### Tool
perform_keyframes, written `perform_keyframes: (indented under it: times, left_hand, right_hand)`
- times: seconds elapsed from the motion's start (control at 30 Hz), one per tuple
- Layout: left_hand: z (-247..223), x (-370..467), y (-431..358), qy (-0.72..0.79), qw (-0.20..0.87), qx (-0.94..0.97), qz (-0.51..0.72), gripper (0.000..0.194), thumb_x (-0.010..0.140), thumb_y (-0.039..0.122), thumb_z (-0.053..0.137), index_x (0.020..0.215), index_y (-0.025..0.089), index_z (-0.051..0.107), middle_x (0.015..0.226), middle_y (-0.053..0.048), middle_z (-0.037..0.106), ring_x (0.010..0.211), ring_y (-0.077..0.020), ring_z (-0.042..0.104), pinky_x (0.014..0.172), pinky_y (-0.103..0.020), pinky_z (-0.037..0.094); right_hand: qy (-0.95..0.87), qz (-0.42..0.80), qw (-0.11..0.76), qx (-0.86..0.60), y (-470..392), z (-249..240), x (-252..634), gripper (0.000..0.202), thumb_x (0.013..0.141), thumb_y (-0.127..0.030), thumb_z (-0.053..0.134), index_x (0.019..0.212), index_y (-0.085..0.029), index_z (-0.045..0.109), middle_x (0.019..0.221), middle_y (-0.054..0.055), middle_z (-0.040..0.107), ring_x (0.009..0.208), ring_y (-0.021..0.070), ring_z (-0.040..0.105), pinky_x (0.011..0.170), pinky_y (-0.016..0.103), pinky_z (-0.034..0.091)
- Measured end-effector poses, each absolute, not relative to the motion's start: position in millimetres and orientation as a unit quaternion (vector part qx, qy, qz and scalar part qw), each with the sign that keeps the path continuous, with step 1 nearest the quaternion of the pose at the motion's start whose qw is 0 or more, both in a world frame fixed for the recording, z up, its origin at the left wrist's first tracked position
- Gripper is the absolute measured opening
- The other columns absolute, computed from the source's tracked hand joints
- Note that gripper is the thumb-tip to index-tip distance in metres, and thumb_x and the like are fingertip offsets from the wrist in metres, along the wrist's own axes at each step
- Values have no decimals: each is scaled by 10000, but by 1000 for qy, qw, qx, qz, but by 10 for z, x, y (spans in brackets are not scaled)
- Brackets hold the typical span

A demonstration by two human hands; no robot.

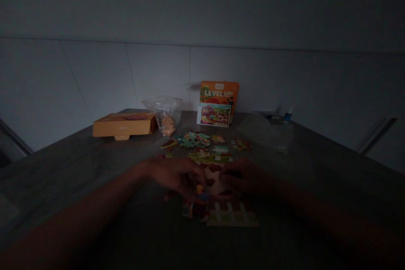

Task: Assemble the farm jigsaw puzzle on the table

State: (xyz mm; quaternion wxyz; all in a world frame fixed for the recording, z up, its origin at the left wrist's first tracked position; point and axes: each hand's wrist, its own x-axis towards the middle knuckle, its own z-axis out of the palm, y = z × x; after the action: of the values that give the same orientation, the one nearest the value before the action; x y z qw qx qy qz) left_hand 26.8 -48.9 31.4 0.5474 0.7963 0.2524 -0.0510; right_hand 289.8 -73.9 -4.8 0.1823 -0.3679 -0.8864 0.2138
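A partly joined jigsaw puzzle point(232, 217) lies on the table in front of me, showing a white fence and a brown-spotted cow. My left hand point(177, 175) reaches over its left side, fingers bent down and closed on a puzzle piece point(204, 197) with a yellow and blue figure. Whether that piece is joined to the others is too dark to see. On the puzzle's right side rests my right hand point(245, 175), its fingers curled against the cow part. Deep shadow hides most of those fingertips.
Behind the hands lies a heap of loose puzzle pieces point(193, 139). A picture card point(215, 115) leans on an orange box point(220, 88). An open box point(123, 126) and a plastic bag with pieces point(167, 124) stand left; another clear bag point(267, 130) and a small bottle point(287, 116) are right.
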Motion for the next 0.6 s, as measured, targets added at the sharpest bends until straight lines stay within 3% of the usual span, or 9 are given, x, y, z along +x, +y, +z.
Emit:
perform_keyframes:
  times: [0.2, 0.4, 0.6]
  left_hand:
    - [382, 277, -528, 259, 559, 780, -110, 532, 721, 405, 811, 1133, 198, 545, 710, -19, 715, 506, -167, 634, 318, -179, 421]
    - [367, 272, -501, 246, 562, 783, -106, 477, 786, 361, 773, 1145, 216, 493, 733, -13, 719, 496, -152, 649, 296, -138, 362]
    - [276, 265, -461, 278, 590, 752, -94, 676, 725, 304, 825, 1262, 225, 423, 718, 10, 704, 514, -170, 660, 341, -170, 421]
  right_hand:
    - [-882, 215, 176, -381, -741, -36, 2881, 301, 905, -339, 469, 734, -148, 627, 610, -15, 516, 569, 101, 440, 549, 232, 299]
    - [-879, 234, 178, -375, -754, -29, 2892, 295, 909, -335, 469, 730, -153, 617, 623, -19, 522, 574, 99, 446, 546, 223, 307]
    - [-879, 234, 170, -379, -773, 5, 2877, 302, 912, -341, 466, 757, -150, 642, 615, -18, 518, 571, 100, 430, 543, 222, 307]
